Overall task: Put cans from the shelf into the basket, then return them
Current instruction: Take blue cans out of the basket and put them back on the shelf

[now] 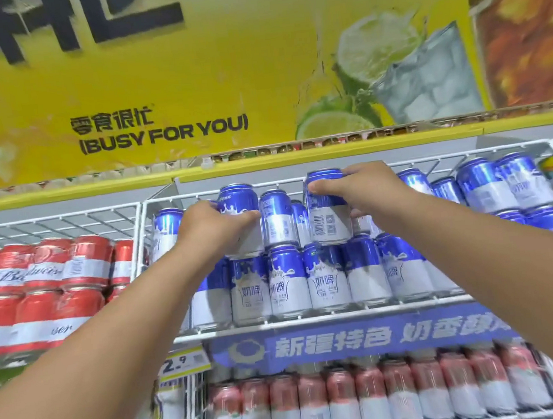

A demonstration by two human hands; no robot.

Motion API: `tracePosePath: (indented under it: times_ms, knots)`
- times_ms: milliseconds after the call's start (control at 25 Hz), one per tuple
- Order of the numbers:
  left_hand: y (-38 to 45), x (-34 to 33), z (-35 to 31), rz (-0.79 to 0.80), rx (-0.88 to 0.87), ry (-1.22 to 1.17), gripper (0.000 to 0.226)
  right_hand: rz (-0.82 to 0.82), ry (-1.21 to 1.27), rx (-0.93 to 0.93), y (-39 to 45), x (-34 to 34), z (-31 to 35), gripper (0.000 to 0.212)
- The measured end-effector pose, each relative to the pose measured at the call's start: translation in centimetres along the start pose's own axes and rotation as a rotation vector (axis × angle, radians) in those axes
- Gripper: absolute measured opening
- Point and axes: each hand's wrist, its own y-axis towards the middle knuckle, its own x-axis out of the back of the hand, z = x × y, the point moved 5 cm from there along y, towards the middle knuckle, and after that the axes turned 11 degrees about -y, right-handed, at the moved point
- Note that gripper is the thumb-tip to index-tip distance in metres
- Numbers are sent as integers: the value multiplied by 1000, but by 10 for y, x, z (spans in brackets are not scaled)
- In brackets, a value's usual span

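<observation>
Both forearms reached up to the wire shelf [323, 320], where the left hand [214, 227] and right hand [364, 187] each gripped an upper-tier blue-and-white can [240, 212], best lifted straight so neighbours stayed stacked.

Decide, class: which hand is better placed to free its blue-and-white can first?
Probably the right hand: its can is gripped near the top and stands higher. The left hand wraps its can lower, between neighbours.

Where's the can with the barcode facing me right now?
In the head view, the barcode can is right of centre in the upper tier of blue-and-white cans, gripped by the right hand, just right of the can in the left hand.
</observation>
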Motion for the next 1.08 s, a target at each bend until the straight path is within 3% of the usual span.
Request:
tracePosePath:
  times_ms: [600,1080]
  knots:
    - [38,-14,6,-66,2,113,51,-97,-374,-15,54,-32,5,60]
    - [55,-26,26,-93,-125,263,78,-130,-565,-70,61,-47,12,57]
